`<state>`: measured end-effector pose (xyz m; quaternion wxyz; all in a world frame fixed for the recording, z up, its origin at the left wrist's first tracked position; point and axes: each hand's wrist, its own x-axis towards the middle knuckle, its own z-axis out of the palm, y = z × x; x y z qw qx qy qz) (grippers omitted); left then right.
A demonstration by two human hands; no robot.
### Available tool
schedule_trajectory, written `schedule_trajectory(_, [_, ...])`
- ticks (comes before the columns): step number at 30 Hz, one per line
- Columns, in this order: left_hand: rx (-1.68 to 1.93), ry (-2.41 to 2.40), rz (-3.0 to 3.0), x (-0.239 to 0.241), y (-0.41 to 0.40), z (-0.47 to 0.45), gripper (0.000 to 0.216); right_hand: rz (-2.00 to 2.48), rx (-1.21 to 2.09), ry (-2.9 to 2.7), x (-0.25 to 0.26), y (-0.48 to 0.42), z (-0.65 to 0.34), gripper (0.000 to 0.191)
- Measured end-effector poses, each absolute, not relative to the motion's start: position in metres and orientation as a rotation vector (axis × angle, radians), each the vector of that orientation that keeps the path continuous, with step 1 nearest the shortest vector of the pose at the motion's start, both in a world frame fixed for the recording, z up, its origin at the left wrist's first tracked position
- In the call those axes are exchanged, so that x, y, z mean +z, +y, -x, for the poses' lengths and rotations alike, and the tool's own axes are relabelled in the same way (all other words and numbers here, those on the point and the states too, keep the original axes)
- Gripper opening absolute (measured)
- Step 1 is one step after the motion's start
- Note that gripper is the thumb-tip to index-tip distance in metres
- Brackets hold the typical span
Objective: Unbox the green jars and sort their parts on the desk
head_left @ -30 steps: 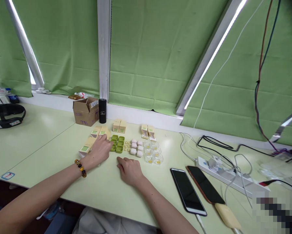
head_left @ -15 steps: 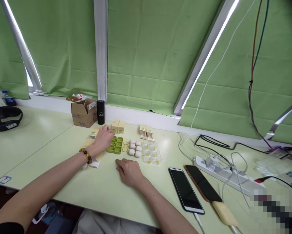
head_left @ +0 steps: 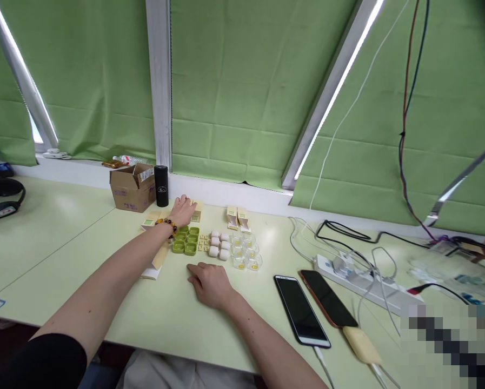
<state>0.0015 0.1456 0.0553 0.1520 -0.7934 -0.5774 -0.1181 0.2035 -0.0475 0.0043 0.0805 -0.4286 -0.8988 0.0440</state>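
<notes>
My left hand (head_left: 183,210), wearing a beaded bracelet (head_left: 167,222), reaches over a pair of small cream cartons (head_left: 197,210) at the back. Its fingers are apart and at the cartons' tops; I cannot tell whether they touch. The left carton is mostly hidden. My right hand (head_left: 210,283) rests on the table, index finger stretched out, holding nothing. Between the hands are several green square cups (head_left: 190,248), tiny yellowish pieces (head_left: 203,243), pale pinkish-white rounded blocks (head_left: 223,254) and clear cups (head_left: 254,263) with yellow bits inside.
Two more cream cartons (head_left: 242,219) stand at the back. A cardboard box (head_left: 132,189) and a black bottle (head_left: 161,186) are behind my left arm, with flattened cartons (head_left: 150,272) beneath it. Phones (head_left: 302,310) and a power strip (head_left: 361,286) with cables lie right.
My left hand has moved forward from above the green cups to the cream cartons behind them. My right hand stays in place on the table. The camera view has shifted slightly right.
</notes>
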Motion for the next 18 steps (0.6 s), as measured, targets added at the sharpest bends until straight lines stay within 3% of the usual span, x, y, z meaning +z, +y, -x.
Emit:
schedule_trajectory(12, [-0.419, -1.682, 2.387, 0.039, 0.164, -0.014, 0.033, 1.241, 0.109, -2.681, 0.003, -0.046, -0.205, 0.018])
schedule_trajectory(18, [-0.655, -1.773, 2.459, 0.041, 0.16, -0.018, 0.027, 1.237, 0.092, -2.684, 0.002, -0.045, -0.205, 0.018])
